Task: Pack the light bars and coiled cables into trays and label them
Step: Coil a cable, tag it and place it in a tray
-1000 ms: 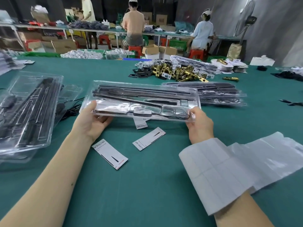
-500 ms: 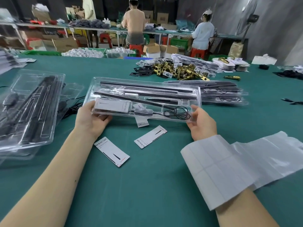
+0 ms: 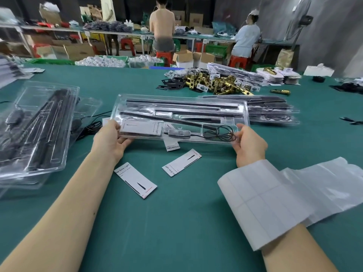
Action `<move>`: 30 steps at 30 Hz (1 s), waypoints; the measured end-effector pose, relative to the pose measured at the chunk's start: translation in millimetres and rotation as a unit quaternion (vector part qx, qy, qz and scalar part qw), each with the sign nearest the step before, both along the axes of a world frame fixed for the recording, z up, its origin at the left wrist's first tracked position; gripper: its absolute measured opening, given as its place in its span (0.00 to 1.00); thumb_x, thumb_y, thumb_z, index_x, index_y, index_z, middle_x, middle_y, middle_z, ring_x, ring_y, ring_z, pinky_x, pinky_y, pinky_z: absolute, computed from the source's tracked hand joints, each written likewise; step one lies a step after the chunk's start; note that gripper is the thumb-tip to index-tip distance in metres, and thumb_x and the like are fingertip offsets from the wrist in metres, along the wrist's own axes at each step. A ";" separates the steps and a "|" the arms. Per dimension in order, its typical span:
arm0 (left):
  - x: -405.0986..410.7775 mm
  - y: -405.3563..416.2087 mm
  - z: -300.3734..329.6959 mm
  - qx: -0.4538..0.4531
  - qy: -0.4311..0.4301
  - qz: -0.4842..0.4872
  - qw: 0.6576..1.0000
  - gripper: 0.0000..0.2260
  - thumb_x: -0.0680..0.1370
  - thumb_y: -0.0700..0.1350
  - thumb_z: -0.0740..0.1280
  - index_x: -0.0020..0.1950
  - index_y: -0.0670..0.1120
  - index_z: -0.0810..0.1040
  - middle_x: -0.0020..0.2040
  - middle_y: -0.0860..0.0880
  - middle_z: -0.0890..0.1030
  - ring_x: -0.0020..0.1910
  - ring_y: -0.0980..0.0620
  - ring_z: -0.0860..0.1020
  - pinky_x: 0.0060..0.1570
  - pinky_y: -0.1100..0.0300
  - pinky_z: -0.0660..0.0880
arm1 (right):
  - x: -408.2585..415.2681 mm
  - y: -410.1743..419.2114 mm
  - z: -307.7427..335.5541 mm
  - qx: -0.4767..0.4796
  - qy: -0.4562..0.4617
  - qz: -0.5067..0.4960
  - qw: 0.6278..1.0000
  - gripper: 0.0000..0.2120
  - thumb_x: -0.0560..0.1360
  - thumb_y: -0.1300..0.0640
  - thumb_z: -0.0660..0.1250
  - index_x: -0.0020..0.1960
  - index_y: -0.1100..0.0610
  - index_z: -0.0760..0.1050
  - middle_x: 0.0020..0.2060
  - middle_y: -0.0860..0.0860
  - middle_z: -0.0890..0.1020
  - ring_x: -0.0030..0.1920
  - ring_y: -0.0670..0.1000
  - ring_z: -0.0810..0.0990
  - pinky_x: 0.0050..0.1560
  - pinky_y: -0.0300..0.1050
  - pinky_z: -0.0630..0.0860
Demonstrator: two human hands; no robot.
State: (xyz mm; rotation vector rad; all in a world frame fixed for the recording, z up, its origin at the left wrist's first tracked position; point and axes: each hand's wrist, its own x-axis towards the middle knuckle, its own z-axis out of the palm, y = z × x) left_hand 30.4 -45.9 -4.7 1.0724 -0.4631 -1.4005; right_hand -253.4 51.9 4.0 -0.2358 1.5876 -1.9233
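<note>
The clear plastic tray (image 3: 242, 111) holds black light bars (image 3: 176, 104), a coiled cable (image 3: 220, 134) and a white card, above the green bench (image 3: 176, 222) at 12 o'clock. The left hand (image 3: 112, 141) has its grip clamped on the tray's 9 o'clock end, the right hand (image 3: 249, 146) on its 3 o'clock end.

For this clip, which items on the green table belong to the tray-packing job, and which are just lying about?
Part of the job:
clear tray, held by left hand and right hand
light bars
coiled cable
loose cards
label sheet
filled trays

Lying about:
brass fittings
cardboard boxes
</note>
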 end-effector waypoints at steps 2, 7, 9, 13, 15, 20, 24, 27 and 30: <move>-0.8 1.2 1.1 0.003 -0.005 0.002 1.000 0.08 0.77 0.34 0.57 0.49 0.44 0.72 0.45 0.43 0.83 0.34 0.51 0.85 0.29 0.56 0.80 | -1.6 -1.5 -2.4 0.009 0.042 -0.013 0.999 0.14 0.75 0.65 0.61 0.49 0.57 0.85 0.33 0.50 0.75 0.35 0.48 0.71 0.38 0.40 0.78; -2.3 2.2 1.6 0.013 -0.016 0.008 1.000 0.07 0.77 0.33 0.58 0.48 0.44 0.72 0.48 0.42 0.83 0.34 0.51 0.85 0.29 0.57 0.80 | 8.2 3.3 -10.6 0.046 0.450 -0.078 0.888 0.18 0.75 0.61 0.66 0.65 0.55 0.78 0.59 0.53 0.80 0.57 0.51 0.76 0.53 0.31 0.66; -2.2 1.8 1.5 0.010 -0.028 -0.003 1.000 0.06 0.78 0.35 0.60 0.50 0.43 0.73 0.50 0.43 0.82 0.40 0.49 0.85 0.32 0.57 0.81 | 19.4 4.2 -10.5 -0.024 0.578 -0.043 0.815 0.12 0.74 0.62 0.68 0.56 0.57 0.82 0.54 0.53 0.82 0.58 0.54 0.76 0.55 0.26 0.64; -2.3 3.0 7.5 -0.008 -0.036 -0.028 0.999 0.02 0.78 0.39 0.60 0.48 0.43 0.72 0.47 0.43 0.78 0.46 0.47 0.81 0.33 0.57 0.82 | 42.8 1.0 -13.8 -0.098 0.672 0.119 0.724 0.03 0.72 0.61 0.73 0.46 0.58 0.84 0.43 0.50 0.85 0.49 0.53 0.79 0.53 0.48 0.76; -1.2 3.8 14.1 -0.021 -0.032 -0.050 0.998 0.05 0.79 0.41 0.61 0.53 0.42 0.74 0.46 0.42 0.80 0.44 0.47 0.83 0.35 0.57 0.82 | 47.9 -0.9 -16.0 -0.098 0.673 0.151 0.718 0.04 0.72 0.56 0.74 0.46 0.55 0.84 0.43 0.47 0.84 0.47 0.51 0.79 0.51 0.51 0.76; 3.3 5.6 25.7 -0.040 -0.013 -0.073 0.996 0.08 0.78 0.47 0.67 0.52 0.44 0.76 0.45 0.42 0.82 0.38 0.45 0.86 0.40 0.53 0.83 | 44.4 -3.5 -19.9 -0.137 0.661 0.123 0.728 0.01 0.75 0.58 0.75 0.45 0.55 0.86 0.42 0.47 0.85 0.44 0.52 0.79 0.48 0.50 0.77; 3.9 8.9 23.5 -0.044 0.001 -0.080 0.996 0.10 0.78 0.50 0.68 0.52 0.44 0.76 0.47 0.42 0.81 0.38 0.46 0.86 0.38 0.54 0.82 | 42.5 -4.4 -19.3 -0.133 0.642 0.136 0.743 0.02 0.75 0.56 0.75 0.46 0.53 0.86 0.42 0.45 0.85 0.44 0.50 0.77 0.47 0.50 0.76; 5.4 10.3 22.4 -0.039 0.009 -0.086 0.995 0.13 0.78 0.53 0.69 0.56 0.45 0.77 0.49 0.42 0.82 0.40 0.45 0.86 0.38 0.54 0.82 | 40.9 -4.4 -19.0 -0.110 0.642 0.160 0.742 0.03 0.75 0.51 0.75 0.45 0.50 0.85 0.41 0.42 0.84 0.43 0.49 0.76 0.48 0.55 0.75; 6.3 11.4 21.5 -0.052 0.016 -0.097 0.994 0.14 0.78 0.53 0.69 0.58 0.45 0.78 0.50 0.43 0.83 0.46 0.44 0.85 0.39 0.55 0.82 | 41.7 -4.4 -19.0 -0.105 0.637 0.170 0.744 0.03 0.75 0.53 0.75 0.45 0.51 0.86 0.40 0.44 0.84 0.41 0.50 0.76 0.46 0.54 0.75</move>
